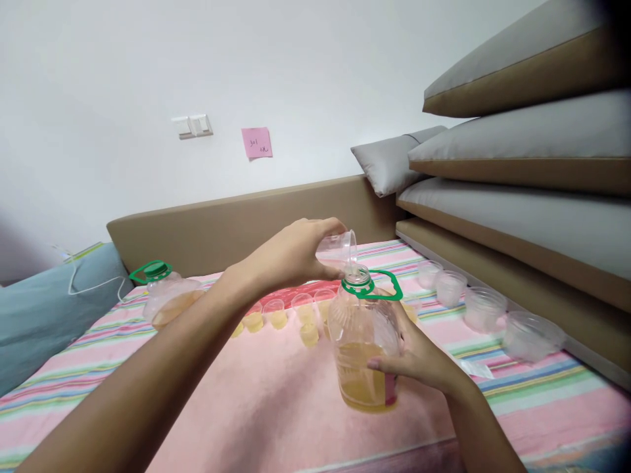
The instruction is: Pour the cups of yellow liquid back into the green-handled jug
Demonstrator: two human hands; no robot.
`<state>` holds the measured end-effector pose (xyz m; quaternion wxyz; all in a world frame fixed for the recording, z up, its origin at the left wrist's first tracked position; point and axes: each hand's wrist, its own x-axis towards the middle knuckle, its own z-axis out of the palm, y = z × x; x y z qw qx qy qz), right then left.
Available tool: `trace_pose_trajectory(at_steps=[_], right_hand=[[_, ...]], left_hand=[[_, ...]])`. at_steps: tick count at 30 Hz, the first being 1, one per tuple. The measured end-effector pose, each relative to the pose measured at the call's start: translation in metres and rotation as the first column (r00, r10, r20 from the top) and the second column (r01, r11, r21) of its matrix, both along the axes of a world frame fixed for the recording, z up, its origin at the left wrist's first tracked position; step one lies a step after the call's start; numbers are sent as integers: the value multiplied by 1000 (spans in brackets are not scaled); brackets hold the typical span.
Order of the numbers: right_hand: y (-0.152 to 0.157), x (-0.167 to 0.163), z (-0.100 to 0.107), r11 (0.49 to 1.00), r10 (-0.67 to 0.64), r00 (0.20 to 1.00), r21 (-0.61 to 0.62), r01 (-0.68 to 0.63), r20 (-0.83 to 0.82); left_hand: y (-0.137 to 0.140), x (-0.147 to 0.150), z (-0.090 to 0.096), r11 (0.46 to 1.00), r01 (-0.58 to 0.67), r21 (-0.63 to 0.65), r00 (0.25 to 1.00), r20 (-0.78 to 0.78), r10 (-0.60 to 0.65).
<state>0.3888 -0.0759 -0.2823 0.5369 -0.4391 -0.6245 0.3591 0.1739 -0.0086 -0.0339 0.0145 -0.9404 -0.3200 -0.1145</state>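
My left hand (308, 253) is closed round a clear plastic cup (340, 248), tipped with its rim over the mouth of a large clear plastic jug (365, 348). Yellowish liquid fills the lower part of the jug, and a green ring handle (389, 284) sticks out from its uncapped neck. My right hand (414, 355) grips the jug's right side, thumb across the front. Behind the jug, several small clear cups (279, 315) with yellow liquid stand on the pink cloth; the jug and my left arm hide some of them.
At the left, another jug (167, 295) with a green cap holds amber liquid, partly behind my left forearm. Several clear round containers (486, 309) line the right side, beside stacked grey-brown cushions (517, 141). A tan backboard (246, 226) runs along the wall.
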Motion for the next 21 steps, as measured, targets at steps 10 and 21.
trace_pose_trajectory(at_steps=[10, 21], right_hand=[[2, 1, -5, 999, 28, 999, -25, -29, -31], [5, -1, -5, 1000, 20, 999, 23, -19, -28]], left_hand=[[2, 4, 7, 1000, 2, -2, 999, -47, -2], [4, 7, 9, 999, 39, 23, 997, -65, -38]])
